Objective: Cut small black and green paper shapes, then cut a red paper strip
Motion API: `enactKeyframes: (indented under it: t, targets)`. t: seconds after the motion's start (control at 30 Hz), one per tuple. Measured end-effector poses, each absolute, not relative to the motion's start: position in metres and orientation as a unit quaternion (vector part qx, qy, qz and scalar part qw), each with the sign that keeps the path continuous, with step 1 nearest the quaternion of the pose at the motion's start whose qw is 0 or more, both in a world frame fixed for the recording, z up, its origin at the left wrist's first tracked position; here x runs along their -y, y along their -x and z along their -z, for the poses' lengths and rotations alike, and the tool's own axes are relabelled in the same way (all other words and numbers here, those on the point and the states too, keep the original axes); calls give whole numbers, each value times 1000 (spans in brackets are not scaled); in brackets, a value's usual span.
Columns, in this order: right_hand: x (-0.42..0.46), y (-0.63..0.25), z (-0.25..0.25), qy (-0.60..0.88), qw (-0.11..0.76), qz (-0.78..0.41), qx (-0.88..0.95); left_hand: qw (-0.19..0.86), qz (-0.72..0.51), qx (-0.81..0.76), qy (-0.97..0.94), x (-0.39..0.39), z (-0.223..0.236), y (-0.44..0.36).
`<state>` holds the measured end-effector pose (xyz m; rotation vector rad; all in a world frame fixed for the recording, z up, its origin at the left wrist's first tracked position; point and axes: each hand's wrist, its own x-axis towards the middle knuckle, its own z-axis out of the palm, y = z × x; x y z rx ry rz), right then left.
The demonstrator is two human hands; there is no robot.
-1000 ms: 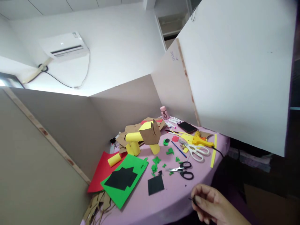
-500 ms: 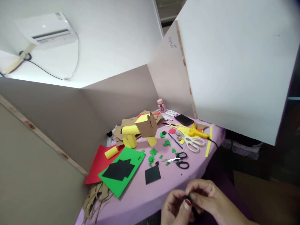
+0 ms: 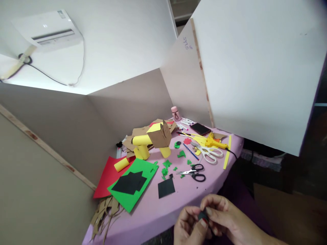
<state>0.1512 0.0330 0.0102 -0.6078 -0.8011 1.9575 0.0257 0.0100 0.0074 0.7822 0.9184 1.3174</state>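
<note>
At the bottom of the head view my left hand and my right hand meet over the near edge of the pink table. Both pinch one small dark piece, fingers curled round it. Just beyond them on the table lie a black paper square and black-handled scissors. Further back stands a yellow paper-tube figure with a brown cardboard head.
A green sheet with a black cutout overlaps a red sheet at the left. White scissors, a yellow glue gun, a phone, a pink bottle, green scraps and markers lie further back. White partition boards wall the table.
My left hand came into view and joined my right hand on the small dark piece. The view tilted down slightly over the second.
</note>
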Motion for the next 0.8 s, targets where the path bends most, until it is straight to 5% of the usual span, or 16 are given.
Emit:
enactKeyframes:
  t: [0.33, 0.57, 0.8]
  targets:
    - [-28, -162, -21, 252, 459, -676, 518, 528, -614, -459, -366, -6, -23, -24]
    - [-34, -158, -14, 289, 420, -734, 450, 667, -535, -443, -271, -9, -21, -19]
    - [-32, -154, -14, 300, 410, -785, 355, 646, -549, -461, -262, -8, -17, -16]
